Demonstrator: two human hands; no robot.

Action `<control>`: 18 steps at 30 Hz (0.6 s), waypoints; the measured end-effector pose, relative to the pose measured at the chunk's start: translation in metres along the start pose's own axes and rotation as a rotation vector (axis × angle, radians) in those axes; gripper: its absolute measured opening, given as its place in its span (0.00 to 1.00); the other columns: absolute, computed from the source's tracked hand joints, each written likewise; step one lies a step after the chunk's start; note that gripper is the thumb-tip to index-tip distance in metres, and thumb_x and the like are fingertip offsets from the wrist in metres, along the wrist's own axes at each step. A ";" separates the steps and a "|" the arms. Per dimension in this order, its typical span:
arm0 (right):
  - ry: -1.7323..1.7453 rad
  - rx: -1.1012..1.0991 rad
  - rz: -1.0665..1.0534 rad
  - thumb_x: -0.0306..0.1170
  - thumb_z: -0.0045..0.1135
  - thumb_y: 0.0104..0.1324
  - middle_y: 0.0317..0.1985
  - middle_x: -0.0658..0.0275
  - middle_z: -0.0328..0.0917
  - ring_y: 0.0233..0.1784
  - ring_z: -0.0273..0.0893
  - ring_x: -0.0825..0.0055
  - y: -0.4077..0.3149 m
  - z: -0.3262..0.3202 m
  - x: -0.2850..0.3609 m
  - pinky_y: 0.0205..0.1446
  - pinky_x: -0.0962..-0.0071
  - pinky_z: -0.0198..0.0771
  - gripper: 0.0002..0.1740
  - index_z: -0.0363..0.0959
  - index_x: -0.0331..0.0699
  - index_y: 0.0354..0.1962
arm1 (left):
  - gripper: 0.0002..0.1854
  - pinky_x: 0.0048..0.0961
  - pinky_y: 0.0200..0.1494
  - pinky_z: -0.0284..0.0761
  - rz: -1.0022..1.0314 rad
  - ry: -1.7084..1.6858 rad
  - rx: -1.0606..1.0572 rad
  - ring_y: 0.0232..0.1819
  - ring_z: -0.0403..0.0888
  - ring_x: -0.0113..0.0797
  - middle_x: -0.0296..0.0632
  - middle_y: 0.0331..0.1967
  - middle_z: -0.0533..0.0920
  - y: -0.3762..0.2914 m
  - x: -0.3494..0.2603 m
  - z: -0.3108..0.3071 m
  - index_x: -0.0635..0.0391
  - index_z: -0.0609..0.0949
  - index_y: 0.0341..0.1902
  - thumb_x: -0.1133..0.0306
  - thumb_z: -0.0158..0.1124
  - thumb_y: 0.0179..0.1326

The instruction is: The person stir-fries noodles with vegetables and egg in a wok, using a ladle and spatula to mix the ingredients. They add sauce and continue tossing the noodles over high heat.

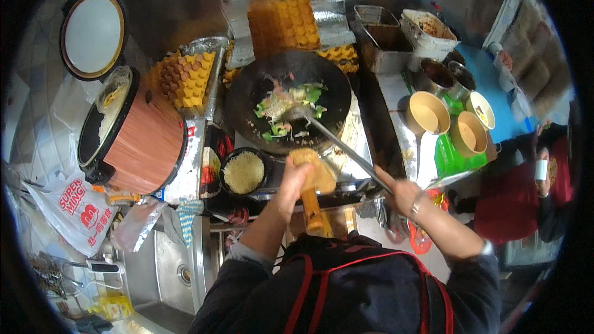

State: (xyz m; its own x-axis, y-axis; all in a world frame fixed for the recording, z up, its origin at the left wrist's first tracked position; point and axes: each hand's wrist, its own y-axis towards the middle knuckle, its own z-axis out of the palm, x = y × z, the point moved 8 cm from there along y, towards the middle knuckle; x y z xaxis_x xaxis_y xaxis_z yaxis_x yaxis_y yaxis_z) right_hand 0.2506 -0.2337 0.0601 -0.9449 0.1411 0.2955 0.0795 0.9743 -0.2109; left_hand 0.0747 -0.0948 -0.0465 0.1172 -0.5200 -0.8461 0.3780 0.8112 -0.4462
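Note:
A dark wok (248, 79) sits on the stove in front of me. My left hand (297, 178) grips the wok's wooden handle (311, 211) through a folded yellowish cloth (320, 174). Held in my right hand (404, 195) is the long metal handle of a cooking ladle (348, 148), which slants down into the wok. Its head rests among the food (287, 104), a mix of green leaves, pale sprouts or noodle-like strands, and pinkish pieces. Small bits are scattered over the wok's near side.
Left stand a large open rice cooker (144, 134), a tray of eggs (183, 76) and a black bowl of pale food (243, 172). Paper bowls (429, 112), metal pots (436, 76) and a rectangular container (385, 51) are right. A sink (174, 250) lies lower left. Another person (506, 199) stands right.

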 end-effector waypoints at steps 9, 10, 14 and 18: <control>0.535 -0.071 -0.082 0.24 0.49 0.51 0.27 0.54 0.71 0.27 0.71 0.69 -0.020 -0.020 -0.005 0.32 0.73 0.67 0.33 0.49 0.43 0.55 | 0.24 0.34 0.34 0.73 0.070 -0.033 -0.044 0.35 0.73 0.40 0.45 0.37 0.69 0.002 0.018 0.001 0.59 0.59 0.46 0.79 0.54 0.42; 0.603 -0.027 -0.050 0.23 0.49 0.51 0.27 0.57 0.71 0.25 0.71 0.74 -0.024 -0.023 -0.003 0.32 0.77 0.67 0.33 0.49 0.42 0.55 | 0.24 0.34 0.33 0.74 0.073 -0.033 -0.040 0.35 0.73 0.39 0.45 0.36 0.70 0.017 0.012 -0.006 0.59 0.59 0.45 0.78 0.54 0.43; 0.886 0.269 0.213 0.23 0.48 0.53 0.24 0.61 0.70 0.23 0.68 0.80 -0.025 -0.019 0.009 0.30 0.81 0.66 0.32 0.49 0.42 0.55 | 0.22 0.33 0.31 0.74 0.037 -0.002 -0.109 0.34 0.73 0.38 0.45 0.35 0.71 0.044 0.002 -0.015 0.60 0.61 0.44 0.75 0.56 0.44; 0.637 0.170 0.024 0.24 0.49 0.52 0.25 0.57 0.70 0.26 0.69 0.77 0.002 0.008 0.002 0.34 0.80 0.66 0.33 0.49 0.41 0.55 | 0.19 0.29 0.31 0.72 0.145 0.253 -0.142 0.33 0.72 0.35 0.44 0.35 0.71 0.060 0.011 -0.028 0.61 0.64 0.42 0.68 0.57 0.48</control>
State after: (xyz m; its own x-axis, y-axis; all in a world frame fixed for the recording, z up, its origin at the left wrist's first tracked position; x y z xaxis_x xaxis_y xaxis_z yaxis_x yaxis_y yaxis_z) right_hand 0.2464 -0.2325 0.0529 -0.5664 0.2896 0.7716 -0.0021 0.9357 -0.3528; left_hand 0.0732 -0.0447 -0.0905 -0.0782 -0.3278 -0.9415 0.2402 0.9104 -0.3369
